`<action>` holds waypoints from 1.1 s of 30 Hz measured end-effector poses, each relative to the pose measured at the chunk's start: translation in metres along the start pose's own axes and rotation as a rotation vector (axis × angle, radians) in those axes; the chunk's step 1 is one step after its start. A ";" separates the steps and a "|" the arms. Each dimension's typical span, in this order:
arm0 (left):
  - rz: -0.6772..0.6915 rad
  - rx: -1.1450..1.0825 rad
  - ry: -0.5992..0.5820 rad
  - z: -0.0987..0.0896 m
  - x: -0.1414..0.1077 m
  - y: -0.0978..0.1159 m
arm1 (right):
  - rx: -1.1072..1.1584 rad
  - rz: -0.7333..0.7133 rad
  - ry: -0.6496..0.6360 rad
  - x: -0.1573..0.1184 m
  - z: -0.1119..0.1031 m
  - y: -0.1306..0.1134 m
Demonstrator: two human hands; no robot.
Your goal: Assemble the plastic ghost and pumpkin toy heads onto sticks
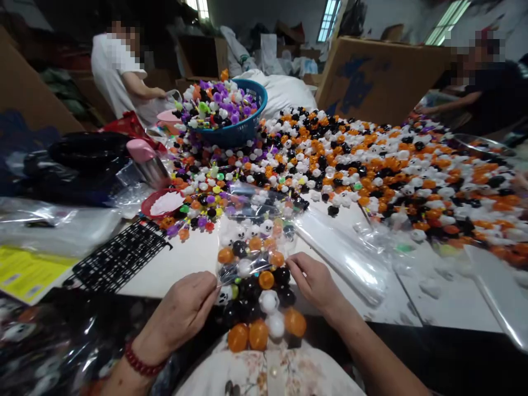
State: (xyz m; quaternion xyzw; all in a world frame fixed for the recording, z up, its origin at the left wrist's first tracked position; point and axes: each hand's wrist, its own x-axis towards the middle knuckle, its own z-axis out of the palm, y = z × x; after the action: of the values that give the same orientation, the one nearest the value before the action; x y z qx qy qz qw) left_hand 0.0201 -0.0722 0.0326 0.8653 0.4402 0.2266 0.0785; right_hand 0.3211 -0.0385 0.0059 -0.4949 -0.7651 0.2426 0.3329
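A transparent plastic bag [259, 254] lies in front of me at the table's near edge, holding small orange, black and white plastic figures, some with skull faces. Its lower part, full of round pieces, hangs over the edge toward my lap. My left hand [185, 305] pinches the bag's left side, thumb and fingers pressed together. On the opposite side, my right hand [314, 283] has thumb and fingertips closed on the bag's edge. A red bead bracelet [142, 360] circles my left wrist.
A large heap of figures [371, 165] covers the table's back and right. Behind stands a blue basket [247, 129] of figures. Flat plastic bags [346, 258] lie right; a red dish [148, 208], pink-lidded bottle [150, 165] and black grid mat [124, 256] left. Two people work beyond.
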 end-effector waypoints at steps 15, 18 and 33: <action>0.008 0.010 -0.042 0.005 -0.023 0.021 | -0.252 -0.175 -0.269 -0.046 -0.030 -0.008; -0.075 -0.061 0.022 0.013 -0.022 0.025 | -0.251 -0.182 -0.267 -0.048 -0.028 -0.005; -0.208 -0.291 0.020 0.021 -0.028 0.037 | -0.190 -0.162 -0.376 -0.063 -0.037 -0.013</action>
State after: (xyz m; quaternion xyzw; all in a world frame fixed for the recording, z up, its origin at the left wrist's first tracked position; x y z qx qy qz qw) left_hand 0.0421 -0.1153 0.0169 0.7924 0.4905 0.2872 0.2215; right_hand 0.3595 -0.0996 0.0222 -0.4071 -0.8704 0.2296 0.1547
